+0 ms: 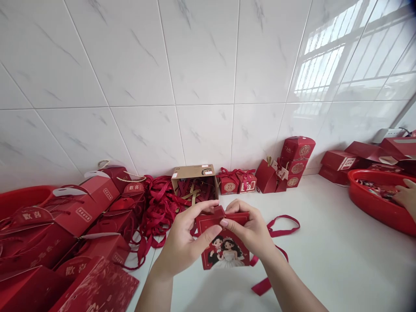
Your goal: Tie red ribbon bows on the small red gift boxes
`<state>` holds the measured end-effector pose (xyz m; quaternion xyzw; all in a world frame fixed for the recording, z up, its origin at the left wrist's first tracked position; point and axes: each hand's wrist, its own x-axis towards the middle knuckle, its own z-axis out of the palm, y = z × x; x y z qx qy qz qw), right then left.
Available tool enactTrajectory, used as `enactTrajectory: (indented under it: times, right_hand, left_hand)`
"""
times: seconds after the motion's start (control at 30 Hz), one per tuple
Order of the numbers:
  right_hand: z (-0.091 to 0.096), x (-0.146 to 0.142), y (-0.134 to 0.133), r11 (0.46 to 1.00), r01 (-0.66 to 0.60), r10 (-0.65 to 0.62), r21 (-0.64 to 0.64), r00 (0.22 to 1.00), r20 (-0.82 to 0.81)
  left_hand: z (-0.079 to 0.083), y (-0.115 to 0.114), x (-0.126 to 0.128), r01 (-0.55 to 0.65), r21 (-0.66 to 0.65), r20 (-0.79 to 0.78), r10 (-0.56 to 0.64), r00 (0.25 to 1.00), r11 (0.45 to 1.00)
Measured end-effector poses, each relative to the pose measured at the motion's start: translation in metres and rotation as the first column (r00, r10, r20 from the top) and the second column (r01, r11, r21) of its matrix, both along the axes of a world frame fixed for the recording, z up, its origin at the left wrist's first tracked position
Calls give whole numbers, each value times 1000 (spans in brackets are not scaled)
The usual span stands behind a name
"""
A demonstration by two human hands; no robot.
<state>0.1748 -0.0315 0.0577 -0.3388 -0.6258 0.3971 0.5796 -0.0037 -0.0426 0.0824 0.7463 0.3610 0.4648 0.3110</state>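
A small red gift box (224, 251) with a cartoon bride and groom on its front is held upright over the white table (325, 268). My left hand (182, 240) grips its left side, fingers curled onto the top flap. My right hand (251, 229) pinches the top flap from the right. A red ribbon (279, 225) trails from under the box toward the right and down past my right forearm.
Red gift bags (81, 225) pile up at left beside a red basin (19, 199). A cardboard box of ribbons (195, 182) and finished red boxes (295, 160) line the tiled wall. At right another person's hand (406, 197) reaches into a red bowl (377, 203).
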Motion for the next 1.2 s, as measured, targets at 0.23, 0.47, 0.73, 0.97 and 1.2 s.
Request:
enactTrajectory:
  times: [0.23,0.47,0.73,0.97,1.2]
  right_hand:
    - [0,-3,-1,997,-44,47,-65,997,53]
    - [1,-1,0,999,-32,31,7,996,84]
    - [1,6,2,980,-181,191,-78,969,159]
    - [-15,22,20,949,-294,315,-116,912,264]
    - [-46,-25,29,968,-250,231,-5,906,-355]
  left_hand:
    - [-4,5,5,-92,-42,80,95,992,995]
    - [-8,6,15,-170,36,70,168,983,985]
    - [-7,13,7,-421,87,226,394,891,903]
    - [-4,30,-13,-662,-128,780,487,392,738]
    - [-5,27,-3,-535,-190,829,427,362,823]
